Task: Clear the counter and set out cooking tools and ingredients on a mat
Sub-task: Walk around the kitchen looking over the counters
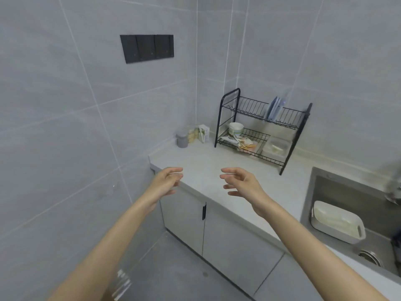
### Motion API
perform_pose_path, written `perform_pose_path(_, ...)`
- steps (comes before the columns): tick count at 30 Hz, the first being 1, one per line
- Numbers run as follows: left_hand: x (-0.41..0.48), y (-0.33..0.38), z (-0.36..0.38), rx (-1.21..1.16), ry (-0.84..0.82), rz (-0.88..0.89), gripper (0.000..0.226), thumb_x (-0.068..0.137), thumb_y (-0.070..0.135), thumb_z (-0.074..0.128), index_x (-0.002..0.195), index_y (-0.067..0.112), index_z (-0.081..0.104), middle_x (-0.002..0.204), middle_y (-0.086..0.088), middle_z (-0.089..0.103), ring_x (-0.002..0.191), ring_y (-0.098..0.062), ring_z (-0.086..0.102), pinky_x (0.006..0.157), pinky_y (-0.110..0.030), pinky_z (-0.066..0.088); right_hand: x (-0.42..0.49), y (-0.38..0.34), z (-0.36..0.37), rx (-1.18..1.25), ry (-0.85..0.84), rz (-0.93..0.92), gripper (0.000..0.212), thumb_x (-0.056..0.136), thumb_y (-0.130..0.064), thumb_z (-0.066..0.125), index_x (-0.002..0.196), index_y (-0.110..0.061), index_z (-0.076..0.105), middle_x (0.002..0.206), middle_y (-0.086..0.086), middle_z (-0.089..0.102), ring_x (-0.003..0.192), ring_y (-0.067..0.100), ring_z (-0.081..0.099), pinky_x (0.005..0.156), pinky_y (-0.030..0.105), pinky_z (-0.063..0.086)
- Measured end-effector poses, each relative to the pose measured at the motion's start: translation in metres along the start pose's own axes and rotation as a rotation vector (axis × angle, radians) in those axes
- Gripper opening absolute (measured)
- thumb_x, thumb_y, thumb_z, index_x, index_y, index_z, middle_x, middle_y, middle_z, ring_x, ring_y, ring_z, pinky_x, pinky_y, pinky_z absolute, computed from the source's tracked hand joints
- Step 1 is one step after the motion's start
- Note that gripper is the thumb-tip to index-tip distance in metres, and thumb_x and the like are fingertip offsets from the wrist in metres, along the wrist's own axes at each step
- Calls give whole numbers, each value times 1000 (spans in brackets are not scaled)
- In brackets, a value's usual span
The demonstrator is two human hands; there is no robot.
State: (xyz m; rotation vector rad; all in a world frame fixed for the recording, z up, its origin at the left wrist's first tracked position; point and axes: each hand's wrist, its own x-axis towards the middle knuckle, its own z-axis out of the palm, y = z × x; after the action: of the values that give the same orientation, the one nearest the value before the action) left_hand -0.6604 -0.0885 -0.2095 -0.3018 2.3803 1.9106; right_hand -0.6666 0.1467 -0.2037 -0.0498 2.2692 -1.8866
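My left hand (pixel 168 181) and my right hand (pixel 240 181) are stretched out side by side over the front left part of the grey counter (pixel 208 166). Both have loosely curved fingers and hold nothing. A black two-tier dish rack (pixel 263 129) stands at the back of the counter, with plates (pixel 275 109) on its upper tier and a bowl (pixel 236 128) plus small utensils on the lower tier. In the back corner sit a grey cup (pixel 182 140), small jars (pixel 193 135) and a white carton (pixel 204 133).
A steel sink (pixel 355 205) at the right holds a white plastic basket (pixel 337 221) and a drain (pixel 370 256). A clear lidded box (pixel 276 147) sits in the rack. Grey cabinet doors (pixel 230 242) run below the counter. A black switch panel (pixel 147 47) is on the left wall.
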Motion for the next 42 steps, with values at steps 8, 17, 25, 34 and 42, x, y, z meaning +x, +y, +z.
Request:
perform_pose_path(8, 133, 11, -12, 55, 43, 62, 31, 95, 15, 51, 125, 18, 55, 114, -3, 60, 101, -17, 57, 80, -26, 48, 147, -6, 10, -132, 34, -77, 22, 93, -14, 53, 109, -27, 62, 111, -2, 65, 87, 16, 60, 83, 34, 51)
perform_pose_path(17, 306, 17, -23, 241, 119, 114, 38, 91, 15, 59, 127, 23, 53, 126, 4, 57, 105, -11, 55, 83, -22, 42, 327, -4, 15, -371, 66, -205, 29, 92, -13, 55, 119, -19, 60, 114, -9, 60, 84, 7, 56, 68, 11, 40)
perform_pose_path(25, 418, 8, -22, 370, 74, 136, 55, 87, 15, 65, 137, 20, 44, 121, 14, 45, 106, -8, 46, 83, -16, 35, 458, 14, 24, -477, 68, -171, 34, 90, -13, 58, 124, -16, 58, 131, -1, 57, 117, 19, 54, 91, 20, 37)
perform_pose_path(34, 523, -28, -21, 372, -25, 133, 51, 69, 23, 78, 115, 18, 56, 108, 13, 59, 103, -6, 56, 76, -13, 40, 560, 50, 42, -548, 115, 9, 47, 88, -17, 63, 133, -12, 48, 137, 9, 45, 130, 22, 40, 103, 21, 28)
perform_pose_path(42, 567, -64, -12, 438, -28, 73, 76, 66, 10, 80, 134, 9, 47, 132, -7, 53, 125, -22, 46, 96, -19, 29, 606, 84, 61, -629, 180, 114, 58, 88, -18, 60, 141, -17, 36, 147, 15, 29, 128, 33, 42, 106, 37, 38)
